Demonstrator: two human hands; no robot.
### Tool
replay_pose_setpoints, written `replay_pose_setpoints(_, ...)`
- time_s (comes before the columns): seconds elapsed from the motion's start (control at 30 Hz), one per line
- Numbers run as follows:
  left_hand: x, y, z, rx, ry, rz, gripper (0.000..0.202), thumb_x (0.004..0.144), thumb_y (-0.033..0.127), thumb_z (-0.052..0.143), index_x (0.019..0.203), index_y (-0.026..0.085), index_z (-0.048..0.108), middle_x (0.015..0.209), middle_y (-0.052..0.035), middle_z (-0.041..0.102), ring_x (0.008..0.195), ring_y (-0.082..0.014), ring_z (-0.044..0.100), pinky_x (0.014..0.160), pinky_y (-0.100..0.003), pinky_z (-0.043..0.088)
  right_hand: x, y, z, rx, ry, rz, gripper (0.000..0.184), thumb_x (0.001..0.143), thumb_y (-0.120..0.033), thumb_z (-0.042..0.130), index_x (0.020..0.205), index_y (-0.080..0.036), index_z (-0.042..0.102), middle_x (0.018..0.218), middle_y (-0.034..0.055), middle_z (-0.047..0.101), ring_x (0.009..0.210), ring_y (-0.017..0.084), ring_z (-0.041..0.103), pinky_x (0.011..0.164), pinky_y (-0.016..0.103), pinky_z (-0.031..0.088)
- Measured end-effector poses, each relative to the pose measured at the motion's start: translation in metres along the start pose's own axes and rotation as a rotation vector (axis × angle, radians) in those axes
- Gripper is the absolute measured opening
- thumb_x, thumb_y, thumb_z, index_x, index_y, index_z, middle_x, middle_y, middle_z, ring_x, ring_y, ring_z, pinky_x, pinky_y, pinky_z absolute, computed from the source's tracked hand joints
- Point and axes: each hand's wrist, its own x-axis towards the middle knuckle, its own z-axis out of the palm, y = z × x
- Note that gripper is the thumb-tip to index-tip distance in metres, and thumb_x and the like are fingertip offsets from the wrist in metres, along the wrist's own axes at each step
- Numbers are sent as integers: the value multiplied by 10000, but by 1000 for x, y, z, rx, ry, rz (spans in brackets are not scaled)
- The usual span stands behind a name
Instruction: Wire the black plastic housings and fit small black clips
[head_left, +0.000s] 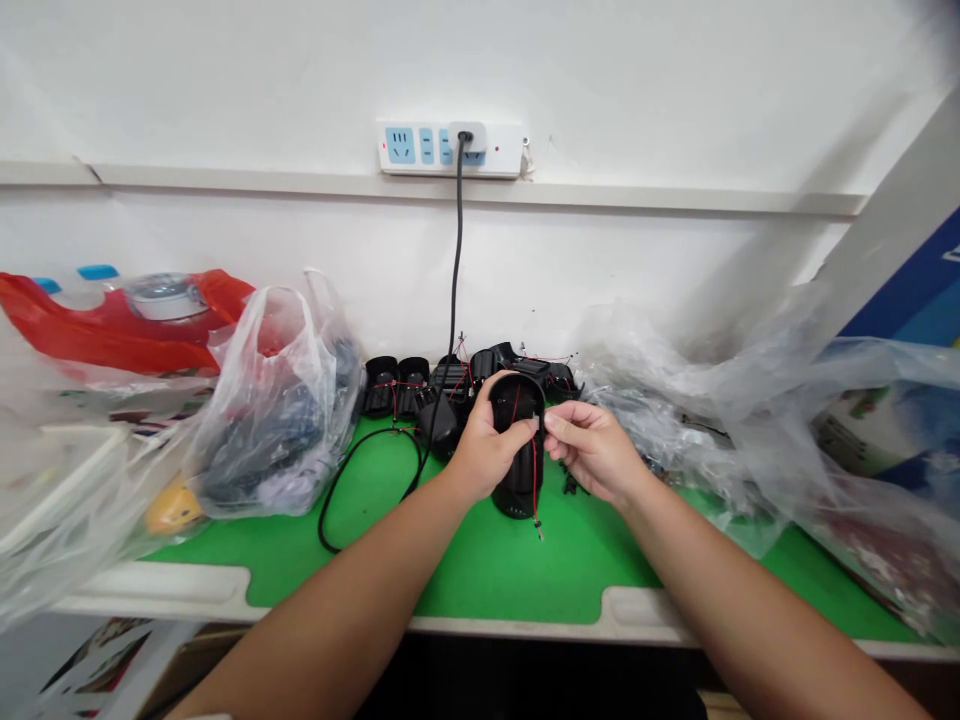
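Observation:
Upright above the green mat, a black plastic housing (517, 480) with a rounded open top sits in the grip of my left hand (491, 440). My left thumb presses near a small silvery piece (535, 424) at the housing's right rim. A red wire (535, 475) runs down the front and ends in a small metal tip. My right hand (592, 445) is pinched closed at that same rim, right beside the silvery piece; what its fingertips hold is too small to make out. Behind stand several similar black housings (381, 388) with thin red wires.
A black cable (456, 260) drops from the wall power strip (412, 147) and loops on the green mat (465, 585). At left are a knotted clear bag (270, 430), a red bag (112, 330) and a yellow object (174, 508). Crumpled clear plastic (772, 400) covers the right side.

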Motion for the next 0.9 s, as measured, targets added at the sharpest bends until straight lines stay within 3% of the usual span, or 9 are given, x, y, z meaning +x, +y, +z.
replay_pose_setpoints(0.13,-1,1,0,-18,-6,-37,605,614,218,738,1158,282,481,904,16,622,837,-101,595,824,-238,501,-1,-1,0,1,-19,-5,215,654,-272,772,747,-137,634,549,4,634,444,69,576,444,128,487)
replay_pose_setpoints(0.3,-4,3,2,-69,-78,-170,590,630,286,719,1142,275,425,818,22,596,598,-122,600,587,-313,546,-1,-2,-1,37,-50,21,207,665,-274,765,752,-154,620,515,-26,605,415,64,553,431,137,487)
replay_pose_setpoints(0.4,-4,4,4,-101,-78,-225,531,625,287,713,1069,261,424,784,31,575,562,-138,604,526,-333,545,-1,-3,-1,72,-67,46,209,660,-270,769,752,-158,618,517,-30,604,420,68,558,445,149,502)
replay_pose_setpoints(0.53,-5,6,5,-96,-77,-211,510,627,279,709,1051,261,426,792,33,571,574,-136,608,521,-329,549,-1,-3,-1,81,-62,33,213,656,-272,770,754,-159,620,512,-31,600,419,78,561,454,172,519)
replay_pose_setpoints(0.7,-6,5,4,-46,-77,-145,604,637,293,705,1155,271,396,817,24,572,580,-123,599,528,-296,542,-2,-1,-1,66,-41,16,217,643,-272,778,723,-152,617,503,-24,600,417,85,563,451,183,523)
replay_pose_setpoints(0.9,-3,2,1,-11,3,-60,604,595,229,744,1130,264,465,867,17,607,773,-103,599,752,-250,533,-3,0,3,-10,0,3,238,637,-295,781,734,-127,644,513,5,613,423,77,554,434,161,490)
